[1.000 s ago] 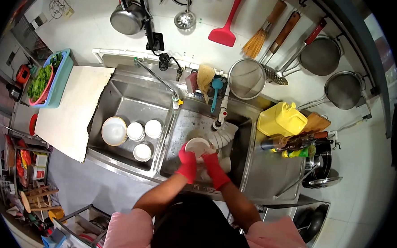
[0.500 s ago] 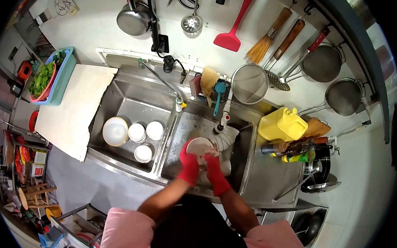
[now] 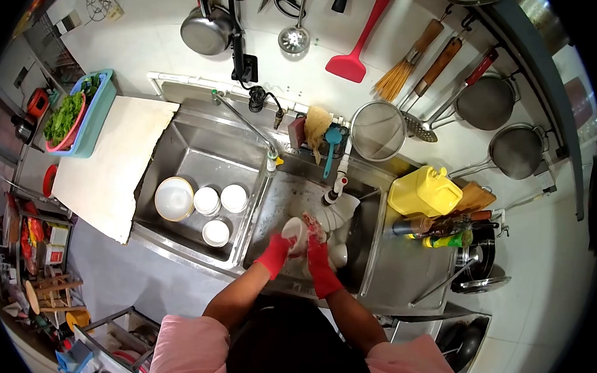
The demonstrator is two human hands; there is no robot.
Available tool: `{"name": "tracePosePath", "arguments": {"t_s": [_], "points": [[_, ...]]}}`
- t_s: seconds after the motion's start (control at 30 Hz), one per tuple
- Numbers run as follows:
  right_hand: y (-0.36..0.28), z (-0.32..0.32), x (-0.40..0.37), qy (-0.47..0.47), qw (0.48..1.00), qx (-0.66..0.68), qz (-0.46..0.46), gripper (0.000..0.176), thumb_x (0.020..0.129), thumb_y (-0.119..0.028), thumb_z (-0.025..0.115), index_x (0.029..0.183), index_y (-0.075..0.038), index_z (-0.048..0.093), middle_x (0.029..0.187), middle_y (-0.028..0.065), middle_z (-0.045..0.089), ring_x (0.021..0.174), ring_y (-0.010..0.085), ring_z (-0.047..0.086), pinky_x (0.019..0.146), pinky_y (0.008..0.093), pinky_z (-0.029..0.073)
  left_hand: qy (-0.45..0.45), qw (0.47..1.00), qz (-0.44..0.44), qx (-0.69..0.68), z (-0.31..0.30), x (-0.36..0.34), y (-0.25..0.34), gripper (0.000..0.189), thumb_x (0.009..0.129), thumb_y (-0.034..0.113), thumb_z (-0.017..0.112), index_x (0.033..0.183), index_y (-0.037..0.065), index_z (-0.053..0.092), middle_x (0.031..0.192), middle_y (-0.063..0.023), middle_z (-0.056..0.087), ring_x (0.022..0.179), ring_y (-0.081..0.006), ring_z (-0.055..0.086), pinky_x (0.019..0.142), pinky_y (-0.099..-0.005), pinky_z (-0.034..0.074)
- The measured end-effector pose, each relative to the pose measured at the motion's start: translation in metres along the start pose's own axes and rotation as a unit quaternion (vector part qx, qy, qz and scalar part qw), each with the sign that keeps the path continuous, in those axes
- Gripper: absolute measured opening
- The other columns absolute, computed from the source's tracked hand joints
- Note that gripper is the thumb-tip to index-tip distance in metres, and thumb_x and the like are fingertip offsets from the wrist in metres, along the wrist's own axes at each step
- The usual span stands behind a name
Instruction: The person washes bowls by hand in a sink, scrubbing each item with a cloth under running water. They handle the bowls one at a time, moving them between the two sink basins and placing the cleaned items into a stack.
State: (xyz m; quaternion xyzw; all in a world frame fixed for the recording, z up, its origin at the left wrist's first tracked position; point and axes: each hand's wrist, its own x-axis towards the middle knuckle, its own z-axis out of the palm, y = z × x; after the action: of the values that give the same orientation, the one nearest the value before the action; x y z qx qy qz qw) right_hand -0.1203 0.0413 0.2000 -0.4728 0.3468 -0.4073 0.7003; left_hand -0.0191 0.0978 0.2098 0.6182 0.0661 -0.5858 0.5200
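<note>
Both hands wear red gloves over the right sink basin (image 3: 274,199). My left hand (image 3: 276,250) is closed on a white bowl (image 3: 295,233), which is tilted on its side. Against the bowl's right side is my right hand (image 3: 317,247), its fingers closed round a pinkish-white cloth or scrubber (image 3: 313,224). Behind and to the right of the hands, several white dishes (image 3: 341,212) lie in the basin; another white bowl (image 3: 339,255) sits right beside my right hand.
The left basin (image 3: 212,165) holds a large rimmed bowl (image 3: 174,198) and several small white bowls (image 3: 216,233). A faucet (image 3: 251,126) reaches over the divider. A yellow jug (image 3: 425,192) and bottles (image 3: 448,238) stand right. A board (image 3: 114,163) lies left.
The bowl has turned from facing up to lying on its side. My left hand has shifted left and down a little; my right hand and the cloth have moved up along the bowl's edge.
</note>
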Motion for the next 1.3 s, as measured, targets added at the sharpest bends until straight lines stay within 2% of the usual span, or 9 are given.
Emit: {"name": "tracePosePath", "arguments": {"t_s": [0.3,0.37,0.43,0.5,0.6,0.73,0.83,1.07,1.3], "points": [[0.027,-0.014,0.043,-0.129,0.926,0.090,0.343,0.054,0.095,-0.049,0.036,0.128,-0.008,0.048,0.116,0.0082,0.060,0.092,0.0212,0.062,0.080,0.0378,0.051,-0.338,0.884,-0.190,-0.261,-0.035,0.048,-0.041,0.030,0.092,0.023,0.049,0.118,0.011,0.058,0.097,-0.0129,0.065,0.073,-0.0235,0.066,0.056,-0.0331,0.056],[0.035,-0.006,0.033,-0.149,0.970,-0.191,-0.005,0.050,0.093,-0.046,0.040,0.127,-0.009,0.049,0.111,0.0066,0.060,0.092,0.0179,0.060,0.074,0.0349,0.051,-0.301,0.853,-0.163,-0.394,-0.020,0.036,-0.032,0.029,0.091,0.023,0.050,0.114,0.009,0.060,0.095,-0.0122,0.066,0.075,-0.0227,0.066,0.060,-0.0327,0.055],[0.039,0.007,0.022,-0.100,0.975,-0.192,-0.058,0.048,0.092,-0.044,0.044,0.125,-0.011,0.051,0.107,0.0048,0.061,0.090,0.0150,0.059,0.068,0.0311,0.050,-0.230,0.884,-0.093,-0.397,-0.017,0.039,-0.033,0.029,0.089,0.024,0.054,0.112,0.006,0.061,0.094,-0.0122,0.066,0.077,-0.0228,0.066,0.063,-0.0329,0.055],[0.038,0.019,0.006,0.011,0.977,0.071,0.203,0.047,0.090,-0.046,0.046,0.122,-0.012,0.053,0.106,0.0029,0.061,0.086,0.0125,0.059,0.061,0.0266,0.049,-0.122,0.957,0.010,-0.261,-0.026,0.053,-0.042,0.032,0.087,0.024,0.060,0.110,0.002,0.061,0.095,-0.0131,0.066,0.079,-0.0236,0.066,0.065,-0.0339,0.053],[0.044,0.012,0.001,0.009,0.967,0.055,0.247,0.038,0.092,-0.039,0.047,0.120,-0.013,0.052,0.095,0.0037,0.062,0.077,0.0191,0.061,0.055,0.0265,0.050,0.228,0.966,0.120,0.002,-0.026,0.077,-0.028,0.041,0.082,0.025,0.067,0.110,-0.003,0.059,0.097,-0.0161,0.066,0.080,-0.0270,0.065,0.066,-0.0364,0.051],[0.044,0.017,0.014,-0.116,0.970,-0.213,0.008,0.034,0.089,-0.034,0.055,0.115,-0.012,0.053,0.095,0.0052,0.060,0.082,0.0174,0.059,0.062,0.0324,0.050,0.258,0.907,0.320,0.095,-0.073,0.100,-0.021,0.045,0.079,0.026,0.070,0.107,-0.007,0.058,0.092,-0.0217,0.065,0.080,-0.0314,0.064,0.068,-0.0394,0.050],[-0.012,0.040,0.011,-0.060,0.957,0.110,0.261,0.031,0.088,-0.031,0.056,0.113,-0.011,0.052,0.094,0.0037,0.058,0.084,0.0150,0.057,0.066,0.0327,0.049,0.263,0.895,0.297,0.206,-0.141,0.096,0.006,0.040,0.083,0.022,0.065,0.110,-0.006,0.053,0.090,-0.0192,0.063,0.075,-0.0285,0.062,0.063,-0.0390,0.049],[0.018,-0.050,0.020,-0.064,0.943,0.173,0.278,0.033,0.091,-0.032,0.053,0.114,-0.009,0.055,0.096,0.0076,0.062,0.077,0.0213,0.064,0.063,0.0333,0.054,0.367,0.847,0.174,0.343,-0.253,0.066,0.030,0.044,0.096,0.026,0.027,0.114,-0.005,0.053,0.104,-0.0277,0.061,0.102,-0.0397,0.058,0.085,-0.0419,0.047],[-0.021,-0.056,0.001,0.006,0.953,0.054,0.298,0.021,0.090,-0.028,0.052,0.105,-0.013,0.053,0.082,0.0002,0.054,0.064,0.0137,0.053,0.053,0.0272,0.044,0.302,0.825,0.033,0.476,-0.266,0.069,0.017,0.036,0.089,0.023,0.047,0.115,-0.002,0.052,0.113,-0.0259,0.058,0.109,-0.0393,0.055,0.092,-0.0440,0.045]]}}
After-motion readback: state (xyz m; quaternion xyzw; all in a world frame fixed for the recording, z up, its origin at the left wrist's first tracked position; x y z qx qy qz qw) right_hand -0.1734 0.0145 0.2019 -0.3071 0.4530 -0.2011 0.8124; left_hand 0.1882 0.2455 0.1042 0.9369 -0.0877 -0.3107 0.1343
